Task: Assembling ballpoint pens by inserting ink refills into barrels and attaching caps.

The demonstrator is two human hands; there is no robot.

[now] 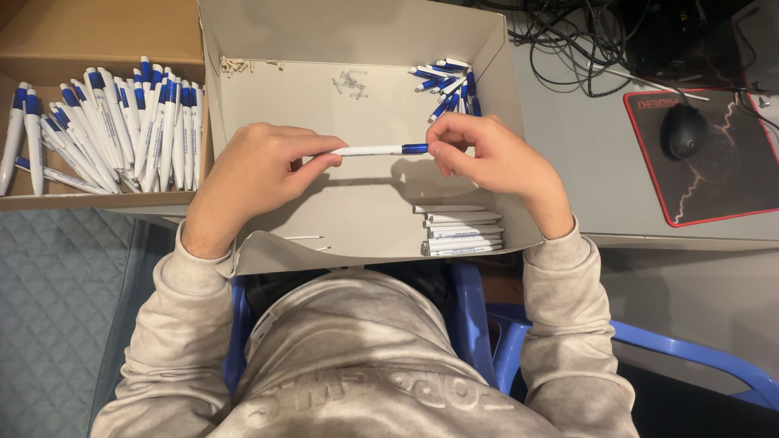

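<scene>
A white pen with a blue tip [377,150] is held level between both hands over a shallow white cardboard box [349,36]. My left hand [256,166] pinches the white end, and my right hand [487,154] grips the blue end. Inside the box, several blue pen parts [448,85] lie at the far right corner. A stack of white pen barrels [460,231] rests at the near right. Small clear springs [350,83] and tiny pale pieces [235,65] lie near the far wall.
A brown cardboard box [97,36] on the left holds many white-and-blue pens [114,130]. To the right, a black mouse [684,130] sits on a dark red-edged mat [730,191], with tangled cables [568,40] behind. A blue chair [690,353] is under me.
</scene>
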